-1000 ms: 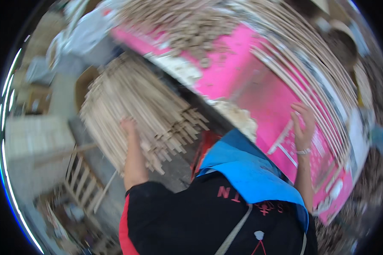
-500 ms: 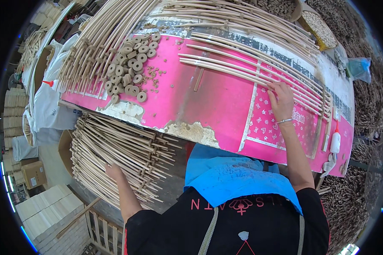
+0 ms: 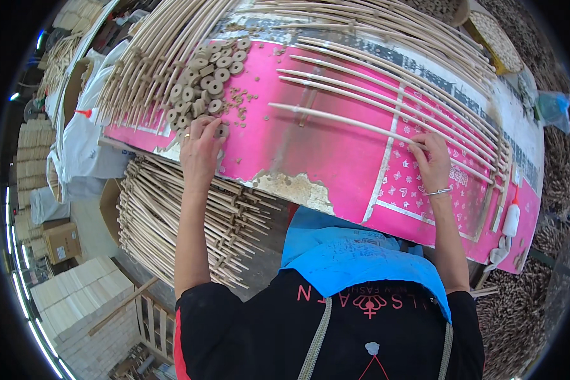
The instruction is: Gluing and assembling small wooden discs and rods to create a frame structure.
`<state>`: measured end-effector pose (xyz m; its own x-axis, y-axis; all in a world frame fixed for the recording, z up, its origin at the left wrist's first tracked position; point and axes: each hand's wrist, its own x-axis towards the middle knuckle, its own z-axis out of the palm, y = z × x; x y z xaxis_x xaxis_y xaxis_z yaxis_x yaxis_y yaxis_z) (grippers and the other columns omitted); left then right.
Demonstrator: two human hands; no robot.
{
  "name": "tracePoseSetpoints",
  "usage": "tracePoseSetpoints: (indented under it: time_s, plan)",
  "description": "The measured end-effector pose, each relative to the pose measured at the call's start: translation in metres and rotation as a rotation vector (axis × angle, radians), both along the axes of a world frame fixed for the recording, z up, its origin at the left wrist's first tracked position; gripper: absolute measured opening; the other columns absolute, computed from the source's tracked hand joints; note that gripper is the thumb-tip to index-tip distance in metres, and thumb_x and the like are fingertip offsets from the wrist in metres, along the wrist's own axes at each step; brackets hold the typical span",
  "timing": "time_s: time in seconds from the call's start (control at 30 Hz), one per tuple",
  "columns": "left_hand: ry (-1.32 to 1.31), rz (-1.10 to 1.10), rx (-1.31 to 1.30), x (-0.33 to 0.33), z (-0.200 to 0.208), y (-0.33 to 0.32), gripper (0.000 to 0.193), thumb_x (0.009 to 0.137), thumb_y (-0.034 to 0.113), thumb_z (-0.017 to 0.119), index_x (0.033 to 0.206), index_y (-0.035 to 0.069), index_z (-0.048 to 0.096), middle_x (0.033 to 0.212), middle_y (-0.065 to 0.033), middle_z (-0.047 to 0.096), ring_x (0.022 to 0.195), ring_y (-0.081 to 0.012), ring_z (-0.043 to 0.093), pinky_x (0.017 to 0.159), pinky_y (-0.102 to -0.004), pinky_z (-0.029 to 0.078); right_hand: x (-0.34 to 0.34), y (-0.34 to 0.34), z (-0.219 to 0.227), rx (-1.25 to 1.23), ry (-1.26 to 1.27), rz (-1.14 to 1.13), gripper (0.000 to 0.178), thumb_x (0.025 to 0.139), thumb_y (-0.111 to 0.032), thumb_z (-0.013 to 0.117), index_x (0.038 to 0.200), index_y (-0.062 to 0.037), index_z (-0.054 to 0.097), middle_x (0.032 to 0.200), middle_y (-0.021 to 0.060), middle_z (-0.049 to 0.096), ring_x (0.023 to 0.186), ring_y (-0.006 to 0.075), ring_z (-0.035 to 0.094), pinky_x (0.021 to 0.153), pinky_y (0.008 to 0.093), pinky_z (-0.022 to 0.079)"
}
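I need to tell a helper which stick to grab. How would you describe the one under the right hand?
On the pink table, find the right hand. Under its fingers lies a long pale stick, running leftward alone, nearest the person, apart from the other rods behind.
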<state>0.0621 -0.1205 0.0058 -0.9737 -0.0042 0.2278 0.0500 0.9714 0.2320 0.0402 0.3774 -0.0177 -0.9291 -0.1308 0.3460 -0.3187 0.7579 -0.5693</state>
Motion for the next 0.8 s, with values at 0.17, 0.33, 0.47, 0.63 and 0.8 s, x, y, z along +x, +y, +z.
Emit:
tracePoseSetpoints:
  time_s: [0.17, 0.33, 0.47, 0.63, 0.8]
  plan:
    - [0.065, -0.042, -0.077, 0.0, -0.003, 0.001, 0.037, 0.082, 0.012, 0.079, 0.118, 0.011, 0.07, 0.118, -0.0047, 0.063, 0.109, -0.0281, 0.062, 0.092, -0.0431, 0.05, 0.01, -0.002, 0.004, -0.03, 0.018, 0.012, 0.011, 0.087, -0.009, 0.077, 0.096, -0.0036, 0.071, 0.093, 0.0082, 0.066, 0.091, 0.027, 0.064, 0.08, 0.0387, 0.05]
    - [0.021, 0.026, -0.054, -0.001, -0.003, 0.007, 0.037, 0.083, 0.015, 0.08, 0.118, 0.011, 0.068, 0.116, -0.0063, 0.062, 0.104, -0.0307, 0.064, 0.088, -0.045, 0.052, 0.011, -0.002, 0.005, -0.075, 0.011, -0.012, 0.01, 0.088, -0.009, 0.076, 0.096, -0.0037, 0.072, 0.093, 0.0078, 0.067, 0.09, 0.0263, 0.065, 0.079, 0.0382, 0.05]
    - [0.082, -0.009, -0.103, -0.004, 0.006, 0.01, 0.036, 0.091, 0.014, 0.077, 0.126, 0.012, 0.068, 0.118, -0.0069, 0.062, 0.102, -0.0266, 0.066, 0.086, -0.0407, 0.052, 0.011, 0.0, 0.005, -0.071, 0.031, 0.003, 0.01, 0.089, -0.008, 0.076, 0.097, -0.0037, 0.072, 0.094, 0.0079, 0.068, 0.089, 0.0264, 0.065, 0.078, 0.0379, 0.051]
    - [-0.074, 0.079, 1.268, -0.02, 0.0, 0.035, 0.03, 0.104, 0.017, 0.067, 0.131, 0.004, 0.069, 0.117, -0.0039, 0.071, 0.101, -0.0115, 0.068, 0.084, -0.0271, 0.054, 0.014, -0.002, 0.008, -0.119, 0.016, 0.004, 0.011, 0.088, -0.007, 0.076, 0.098, -0.0031, 0.073, 0.094, 0.008, 0.068, 0.09, 0.0247, 0.067, 0.079, 0.0367, 0.051]
    - [-0.244, 0.102, 1.598, -0.03, -0.017, 0.061, 0.034, 0.106, 0.02, 0.064, 0.135, 0.003, 0.066, 0.116, -0.0042, 0.072, 0.105, -0.0136, 0.069, 0.087, -0.0281, 0.056, 0.016, 0.002, 0.01, -0.098, 0.012, 0.027, 0.012, 0.09, -0.001, 0.074, 0.102, -0.0008, 0.072, 0.098, 0.0099, 0.067, 0.093, 0.0222, 0.067, 0.081, 0.0323, 0.057]
